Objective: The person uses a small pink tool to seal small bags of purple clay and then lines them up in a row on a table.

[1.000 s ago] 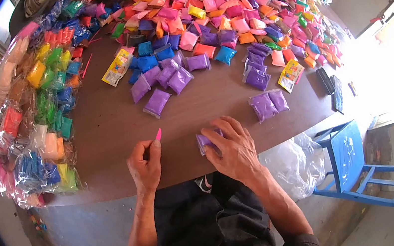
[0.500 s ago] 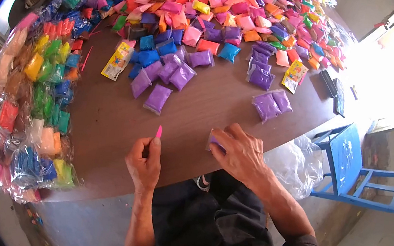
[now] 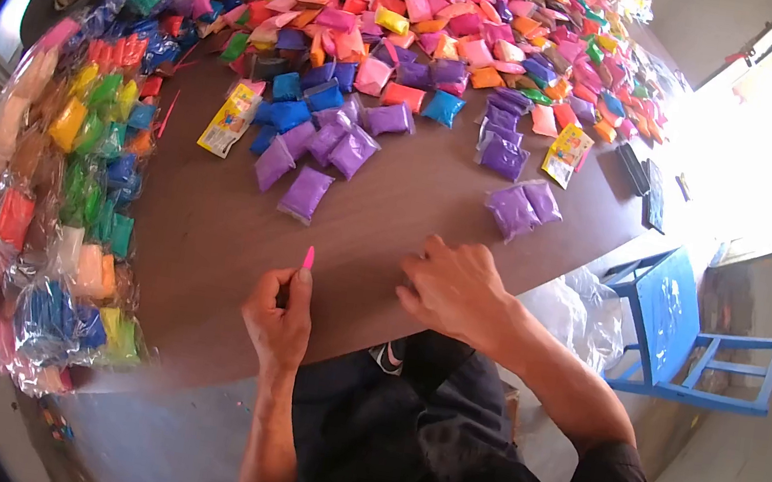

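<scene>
Your left hand (image 3: 280,317) pinches the pink stick (image 3: 309,258), tip forward. Your right hand (image 3: 456,286) arches palm-down, fingers bent; cannot tell its grip. Purple packets (image 3: 305,194) lie beyond on the table (image 3: 202,284).

Left of centre and below mid-height, the left hand (image 3: 276,322) is pinched, thumb pointing up and meeting the bent forefinger; its wrist is nearly straight, and the left forearm (image 3: 273,432) rises almost upright from the bottom edge. The right hand (image 3: 455,292), right of centre, is turned back-up, fingers bent and pointing left, thumb lowest, palm hidden; the right forearm (image 3: 557,372) slants toward the lower right, elbow bent
</scene>
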`<action>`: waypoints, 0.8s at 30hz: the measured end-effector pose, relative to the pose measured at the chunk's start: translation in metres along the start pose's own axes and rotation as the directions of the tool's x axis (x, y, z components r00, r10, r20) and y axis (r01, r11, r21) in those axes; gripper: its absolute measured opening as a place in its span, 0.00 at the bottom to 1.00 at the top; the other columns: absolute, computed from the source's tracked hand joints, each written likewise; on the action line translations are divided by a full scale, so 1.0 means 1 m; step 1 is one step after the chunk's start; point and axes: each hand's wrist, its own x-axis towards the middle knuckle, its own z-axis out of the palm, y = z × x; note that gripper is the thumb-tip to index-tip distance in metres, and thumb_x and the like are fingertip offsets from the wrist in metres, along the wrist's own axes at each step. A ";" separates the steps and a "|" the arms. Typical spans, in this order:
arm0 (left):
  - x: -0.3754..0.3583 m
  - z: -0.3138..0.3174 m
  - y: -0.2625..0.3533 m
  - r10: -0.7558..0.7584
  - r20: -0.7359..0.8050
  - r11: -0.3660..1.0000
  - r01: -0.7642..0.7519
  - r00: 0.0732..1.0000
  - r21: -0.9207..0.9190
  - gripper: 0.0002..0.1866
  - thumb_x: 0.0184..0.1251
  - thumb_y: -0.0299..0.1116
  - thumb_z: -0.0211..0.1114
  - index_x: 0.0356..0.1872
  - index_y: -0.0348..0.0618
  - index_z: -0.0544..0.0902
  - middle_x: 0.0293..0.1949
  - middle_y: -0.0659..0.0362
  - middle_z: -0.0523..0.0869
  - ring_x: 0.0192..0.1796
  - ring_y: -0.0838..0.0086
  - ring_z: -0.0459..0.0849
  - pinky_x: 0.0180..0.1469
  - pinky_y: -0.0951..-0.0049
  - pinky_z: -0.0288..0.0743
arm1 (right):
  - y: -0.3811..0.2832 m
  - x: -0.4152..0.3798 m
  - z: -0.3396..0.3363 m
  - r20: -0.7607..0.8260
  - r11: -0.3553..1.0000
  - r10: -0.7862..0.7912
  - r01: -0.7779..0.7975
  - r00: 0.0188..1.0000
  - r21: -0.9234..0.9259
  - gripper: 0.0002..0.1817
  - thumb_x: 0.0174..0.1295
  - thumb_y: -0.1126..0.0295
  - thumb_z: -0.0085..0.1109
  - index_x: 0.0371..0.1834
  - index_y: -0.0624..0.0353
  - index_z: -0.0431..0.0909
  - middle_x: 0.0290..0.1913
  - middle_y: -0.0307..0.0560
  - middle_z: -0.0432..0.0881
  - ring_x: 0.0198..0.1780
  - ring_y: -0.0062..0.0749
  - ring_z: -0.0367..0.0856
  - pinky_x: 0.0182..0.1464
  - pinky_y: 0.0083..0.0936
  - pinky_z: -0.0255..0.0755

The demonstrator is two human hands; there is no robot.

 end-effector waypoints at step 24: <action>0.001 0.000 0.003 -0.037 0.056 0.999 0.038 0.998 -0.021 0.08 0.82 0.31 0.73 0.41 0.37 0.89 0.27 0.62 0.86 0.30 0.82 0.80 0.34 0.73 0.74 | 0.016 -0.040 0.046 -0.476 0.990 -0.122 0.138 0.871 -0.002 0.09 0.69 0.66 0.72 0.48 0.53 0.86 0.56 0.48 0.77 0.49 0.40 0.88 0.41 0.39 0.88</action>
